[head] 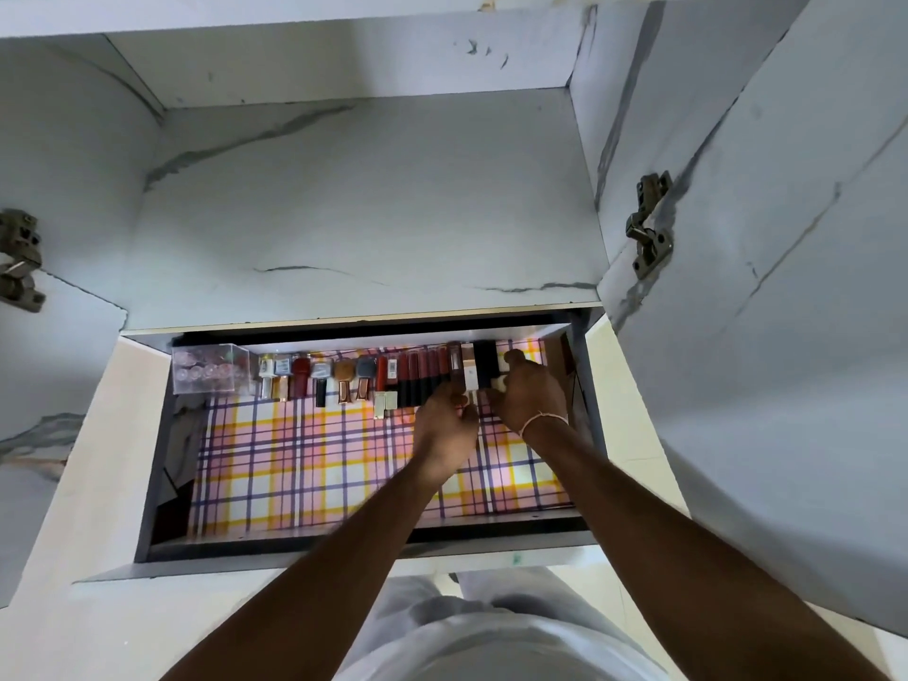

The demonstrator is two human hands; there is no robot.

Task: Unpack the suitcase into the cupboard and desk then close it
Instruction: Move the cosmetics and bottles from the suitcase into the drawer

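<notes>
At the drawer's (147, 435) 1 o'clock corner, both hands' fingers pinch small cosmetic tubes (470, 373) in the row: light, rigid, slick, probably best gripped across the barrel.

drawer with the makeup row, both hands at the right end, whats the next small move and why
Probably set the small white item pinched by the left hand upright at the right end of the row, beside the black tube that the right hand touches. The cosmetics line the back of the drawer, and checked liner remains bare there.
</notes>
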